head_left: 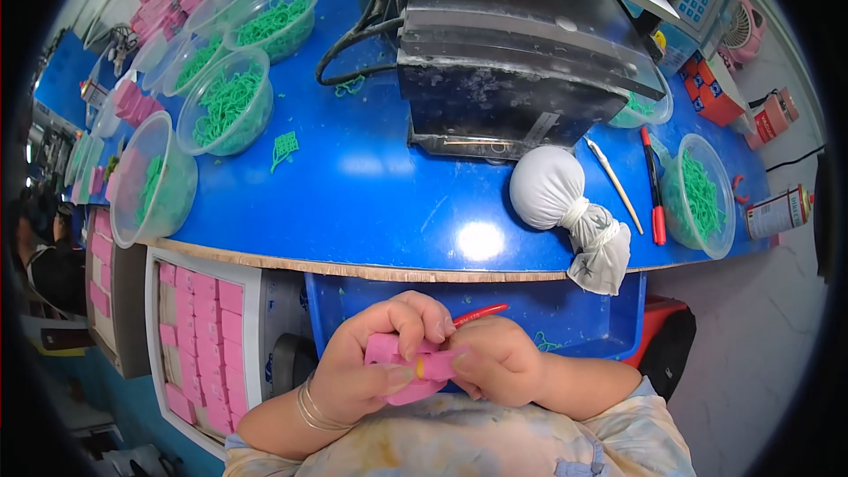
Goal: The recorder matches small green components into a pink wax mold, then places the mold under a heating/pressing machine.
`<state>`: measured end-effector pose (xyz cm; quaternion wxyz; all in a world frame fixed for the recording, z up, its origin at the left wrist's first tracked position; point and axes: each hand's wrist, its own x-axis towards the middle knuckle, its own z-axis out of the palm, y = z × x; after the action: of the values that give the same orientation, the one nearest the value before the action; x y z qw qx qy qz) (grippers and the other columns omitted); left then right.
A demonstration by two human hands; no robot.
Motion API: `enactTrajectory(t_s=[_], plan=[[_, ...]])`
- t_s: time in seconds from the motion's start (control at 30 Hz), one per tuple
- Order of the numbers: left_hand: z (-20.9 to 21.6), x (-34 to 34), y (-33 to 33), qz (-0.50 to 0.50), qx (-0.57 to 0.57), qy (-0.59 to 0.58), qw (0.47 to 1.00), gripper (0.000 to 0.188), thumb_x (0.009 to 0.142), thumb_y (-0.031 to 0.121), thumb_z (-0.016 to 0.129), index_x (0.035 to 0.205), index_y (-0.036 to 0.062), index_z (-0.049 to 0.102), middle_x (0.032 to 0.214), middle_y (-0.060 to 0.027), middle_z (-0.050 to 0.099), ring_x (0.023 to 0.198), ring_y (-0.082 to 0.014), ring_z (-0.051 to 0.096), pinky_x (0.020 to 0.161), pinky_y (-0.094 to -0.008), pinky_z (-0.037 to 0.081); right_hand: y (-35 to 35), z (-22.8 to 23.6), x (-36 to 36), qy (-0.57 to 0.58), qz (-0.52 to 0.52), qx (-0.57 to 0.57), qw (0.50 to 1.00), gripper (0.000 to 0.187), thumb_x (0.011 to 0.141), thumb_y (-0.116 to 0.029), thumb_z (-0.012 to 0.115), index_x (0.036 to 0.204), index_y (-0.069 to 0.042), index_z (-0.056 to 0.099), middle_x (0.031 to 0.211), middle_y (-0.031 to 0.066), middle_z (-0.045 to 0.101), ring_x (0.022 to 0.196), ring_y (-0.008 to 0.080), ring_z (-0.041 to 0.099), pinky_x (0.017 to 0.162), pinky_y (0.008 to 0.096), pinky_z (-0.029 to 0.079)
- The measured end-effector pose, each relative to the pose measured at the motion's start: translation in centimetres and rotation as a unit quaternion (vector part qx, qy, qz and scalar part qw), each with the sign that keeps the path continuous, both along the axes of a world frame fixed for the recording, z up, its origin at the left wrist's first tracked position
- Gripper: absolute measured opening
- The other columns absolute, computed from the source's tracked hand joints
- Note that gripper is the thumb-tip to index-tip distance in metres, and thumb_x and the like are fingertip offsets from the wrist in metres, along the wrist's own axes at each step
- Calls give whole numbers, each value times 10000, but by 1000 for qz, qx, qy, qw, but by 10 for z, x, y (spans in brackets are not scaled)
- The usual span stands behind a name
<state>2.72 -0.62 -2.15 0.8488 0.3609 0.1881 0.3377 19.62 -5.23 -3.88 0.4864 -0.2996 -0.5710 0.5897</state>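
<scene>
My left hand (384,358) is closed round a pink rubber-like mold block (389,352) low in front of my body, thumb on its near side. My right hand (499,362) pinches the right end of the same block between thumb and fingers. A small yellow patch (421,366) shows on the block between my two thumbs. A red curved handle (481,314) sticks out behind my hands; I cannot tell whether it is held or lies in the blue tray (625,318) below.
On the blue table (380,203) stand plastic bowls (225,102) of green wax-like pieces, a dark machine (512,97), a tied white cloth bag (548,187), a red marker (655,185) and a spray can (777,212). A white-edged tray (252,300) of pink blocks sits at the left.
</scene>
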Motion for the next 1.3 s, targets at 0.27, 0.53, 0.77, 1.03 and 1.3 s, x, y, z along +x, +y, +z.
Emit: enactTrajectory(t_s=[0.27,0.53,0.77,1.03,1.3], plan=[[-13,-8,10,86,-181,-200,959,222,647,206,533,828,85,486,895,-69,512,968,-236,470,983,-433,312,9,-4,-6,245,-168,-262,918,384,974,-307,286,960,18,489,632,79,499,499,114,437,478,225,366],[10,-21,5,242,239,216,915,510,711,-14,652,1111,64,346,1071,-140,492,973,-184,530,800,-295,478,7,1,-9,203,-33,-242,948,239,930,-220,462,1057,-17,452,981,75,542,915,146,544,793,292,433],[1,-1,-7,201,654,231,692,515,596,100,747,1039,54,490,1129,-160,467,944,-309,512,811,-407,410,5,-5,-9,232,3,-214,949,192,870,-148,572,949,-60,421,1022,42,474,922,92,470,805,266,403],[1,-4,8,53,437,253,862,636,627,17,725,1179,51,411,1218,-159,418,1127,-310,435,954,-392,353,-3,-2,-13,223,-16,-142,964,210,896,-221,533,951,-50,424,1050,68,466,864,90,461,748,252,395],[-4,-11,26,163,11,-82,983,656,703,618,607,1067,88,473,1030,-129,540,992,-311,542,862,-431,439,1,5,-10,-7,-25,-195,981,222,916,-170,455,957,23,558,851,54,560,785,110,526,677,259,416]])
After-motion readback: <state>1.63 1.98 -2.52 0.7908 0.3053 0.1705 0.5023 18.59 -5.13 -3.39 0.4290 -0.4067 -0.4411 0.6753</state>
